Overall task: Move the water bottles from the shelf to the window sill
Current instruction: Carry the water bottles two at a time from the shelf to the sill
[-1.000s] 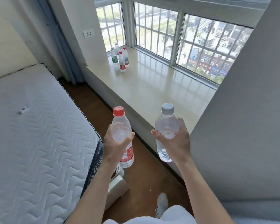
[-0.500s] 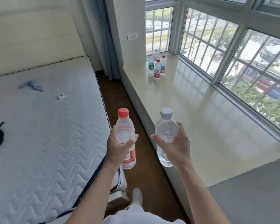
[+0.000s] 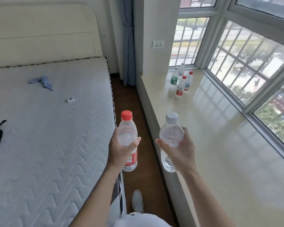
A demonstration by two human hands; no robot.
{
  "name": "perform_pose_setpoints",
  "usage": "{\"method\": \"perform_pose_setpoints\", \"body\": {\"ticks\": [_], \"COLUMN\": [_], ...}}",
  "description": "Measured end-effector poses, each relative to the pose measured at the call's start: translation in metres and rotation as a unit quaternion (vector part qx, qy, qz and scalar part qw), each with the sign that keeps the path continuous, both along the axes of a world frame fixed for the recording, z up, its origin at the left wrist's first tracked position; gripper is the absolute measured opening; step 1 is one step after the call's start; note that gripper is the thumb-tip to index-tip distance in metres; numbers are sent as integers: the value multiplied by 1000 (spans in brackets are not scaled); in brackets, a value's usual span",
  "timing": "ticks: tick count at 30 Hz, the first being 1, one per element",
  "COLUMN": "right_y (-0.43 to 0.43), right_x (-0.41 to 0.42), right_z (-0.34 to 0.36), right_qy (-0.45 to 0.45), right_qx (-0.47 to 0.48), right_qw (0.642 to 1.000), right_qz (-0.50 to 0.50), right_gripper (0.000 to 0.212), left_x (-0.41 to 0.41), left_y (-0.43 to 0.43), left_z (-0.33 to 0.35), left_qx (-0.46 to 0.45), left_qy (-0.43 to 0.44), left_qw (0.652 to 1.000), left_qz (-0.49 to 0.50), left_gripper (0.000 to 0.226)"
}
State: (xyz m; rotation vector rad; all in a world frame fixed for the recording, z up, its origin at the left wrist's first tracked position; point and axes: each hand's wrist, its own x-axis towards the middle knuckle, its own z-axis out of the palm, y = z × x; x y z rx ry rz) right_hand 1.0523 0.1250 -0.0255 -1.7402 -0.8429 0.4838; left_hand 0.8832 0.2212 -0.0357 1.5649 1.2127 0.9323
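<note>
A bare white mattress point(image 3: 47, 145) fills the left half of the frame. A long, glossy cream window sill point(image 3: 228, 153) runs up the right side beneath barred windows point(image 3: 252, 59), with a strip of brown floor between bed and sill. Two bare arms reach in from the bottom edge. At lower centre the left hand point(image 3: 120, 151) wraps around the middle of a red-capped bottle point(image 3: 127, 128). Just right of it, the right hand point(image 3: 183, 153) curls around a grey-capped bottle point(image 3: 171, 133). Both bottles are upright in the air (neither touches the sill). In the upper right, far along the sill, four bottles point(image 3: 180, 88) stand clustered. This looks like the carrying step. The next move probably calls for walking closer to that cluster, setting each bottle down upright, then loosening the fingers.
</note>
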Motion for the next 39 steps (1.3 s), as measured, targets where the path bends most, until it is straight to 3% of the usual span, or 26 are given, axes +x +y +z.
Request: {"method": "perform_pose_setpoints", "body": {"ticks": [7,19,30,39], "right_y": [140,280,428,518], "right_x": [46,94,191,309], "right_z": [18,-3,-12,16], "right_qy": [-12,27,38,24], "right_qx": [-3,-12,10,31], "right_qw": [1000,1000,999,995], "right_qz": [-16,-9,-13,-97], "right_gripper": [53,61,53,53], "left_x": [41,89,184,318], "left_y": [132,270,416,529], "left_z": [26,14,1,19], "left_qx": [11,0,0,-11], "left_qy": [-37,-19,11,-11], "left_qw": [999,999,998,989], "left_qz": [-28,-30,-64,-146], "left_gripper": [43,39,49,59]}}
